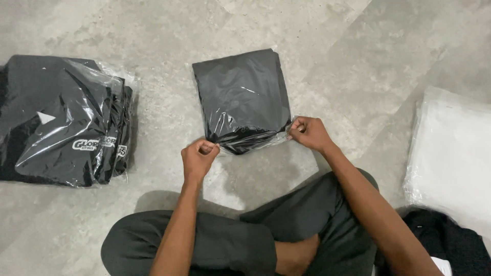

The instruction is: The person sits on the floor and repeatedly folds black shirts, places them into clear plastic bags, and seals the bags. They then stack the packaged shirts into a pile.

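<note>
One folded black garment in a clear plastic bag [240, 97] lies flat on the grey floor [327, 61], directly ahead of the seated person's crossed legs [240, 240]. The garment sits fully inside the bag, so the bagging itself looks done; what seems left, judging by the hands, is closing the open flap along the near edge. The left hand [198, 157] has its grip closed in a pinch on the near left corner of that flap, thumb and fingers pressed together on the plastic. The right hand [308, 133] pinches the near right corner the same way, fingers curled tight on the film. Between the two grips the flap edge looks loose and crinkled, not yet smoothed or folded over; whether any adhesive strip is there I cannot tell.

Well away on the left-grip side rests a stack of bagged black garments [66, 122] with pale printed marks, which suggests several pieces are already packed. Well apart on the right-grip side lies a pile of empty clear bags [452, 143], and just nearer the body from it a heap of unbagged black fabric [450, 243], so more pieces appear to be waiting.
</note>
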